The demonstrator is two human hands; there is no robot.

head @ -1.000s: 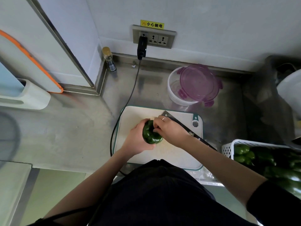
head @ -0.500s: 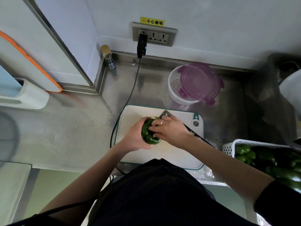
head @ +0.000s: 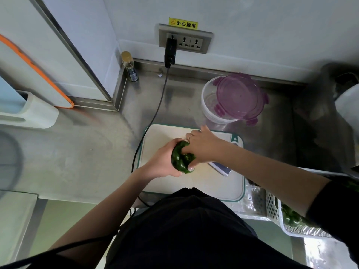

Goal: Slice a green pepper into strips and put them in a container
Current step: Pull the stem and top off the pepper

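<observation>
Two bare hands are gripping one glossy, lumpy dark-green pepper (head: 181,157) above the middle of the white plastic cutting board (head: 204,183). The left hand (head: 163,162) is cupping it steady; the right hand (head: 204,147) is digging fingers in, probably tearing it open. A clear round container (head: 210,105) is waiting beyond the board's far edge.

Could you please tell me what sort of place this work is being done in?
Most likely a commercial or shared kitchen prep area. A steel counter with an upturned back edge holds a cutting board, a basket of green peppers stands at the right, and a socket carries a yellow warning label.
</observation>
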